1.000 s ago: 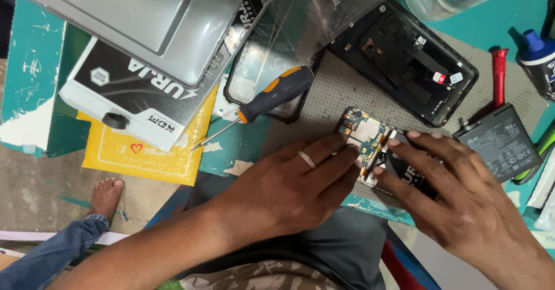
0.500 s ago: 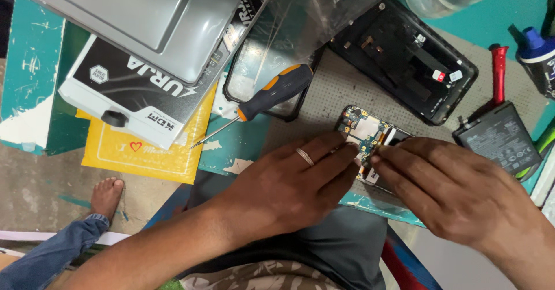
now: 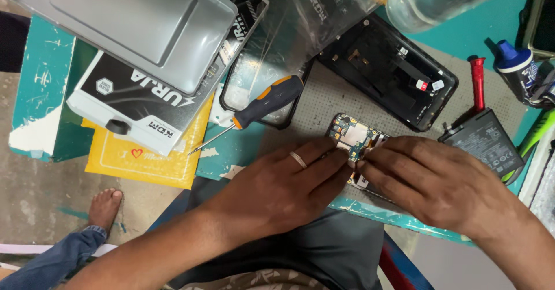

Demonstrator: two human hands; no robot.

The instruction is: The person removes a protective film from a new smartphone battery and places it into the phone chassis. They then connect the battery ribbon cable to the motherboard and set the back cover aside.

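**Two hands pinch at a small circuit board on a teal table**

Since a moment ago, the right hand (image 3: 439, 183) has drawn in closer to the left hand (image 3: 283, 186), so their fingertips now almost meet over the circuit board (image 3: 348, 135). Both hands lie palm down with fingers narrowed together, and the tips press on the near edge of the board; whether they grip a small part there is too small to tell. A ring (image 3: 298, 159) sits on one finger of the left hand.

Only the far corner of the circuit board shows past the fingertips, green and silver; the rest is hidden under the fingers. It rests on a grey mat (image 3: 324, 102) on the table (image 3: 462, 41).

Just beyond the left hand lies a screwdriver (image 3: 260, 106) with a black and orange handle, its tip pointing away to the left. Beyond the right hand lies an open black phone shell (image 3: 384, 73). Close beyond the right wrist sits a flat black battery (image 3: 483, 145), with a red tool (image 3: 477, 82) just past it and a blue-capped bottle (image 3: 514, 62) further out. Well beyond the left hand, a grey case (image 3: 133, 21) rests on a black and white box (image 3: 147, 102), which lies on a yellow packet (image 3: 147, 160). A clear plastic bag (image 3: 306, 18) lies further beyond the screwdriver. Down on the floor to the left, a bare foot (image 3: 104, 206) shows.
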